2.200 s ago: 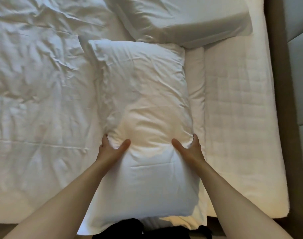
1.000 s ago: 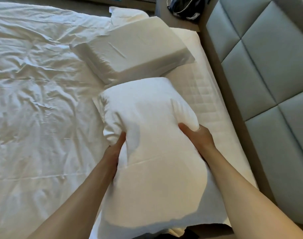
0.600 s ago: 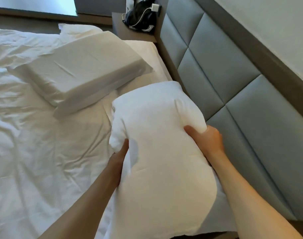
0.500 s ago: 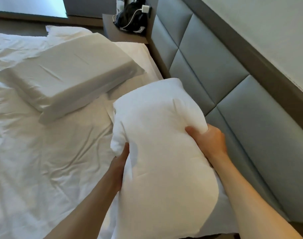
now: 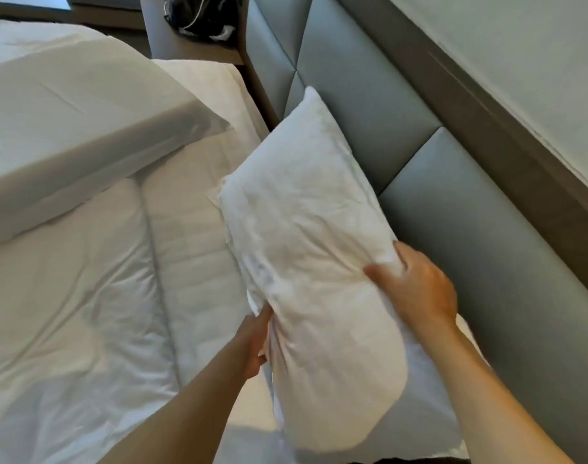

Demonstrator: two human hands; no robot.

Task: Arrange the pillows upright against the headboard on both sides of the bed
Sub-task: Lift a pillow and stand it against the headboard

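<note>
pillow [image 5: 312, 236] gripped by both hands beside headboard [image 5: 453, 209]

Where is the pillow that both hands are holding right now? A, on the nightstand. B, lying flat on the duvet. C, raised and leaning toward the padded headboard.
C: the pillow is lifted between the left hand and right hand, its far end by the headboard.

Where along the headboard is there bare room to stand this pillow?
Free: the mattress strip between the flat pillow and the headboard, ahead of the held pillow. Crowded: both hands, left and right, grip it close to the headboard.
</note>
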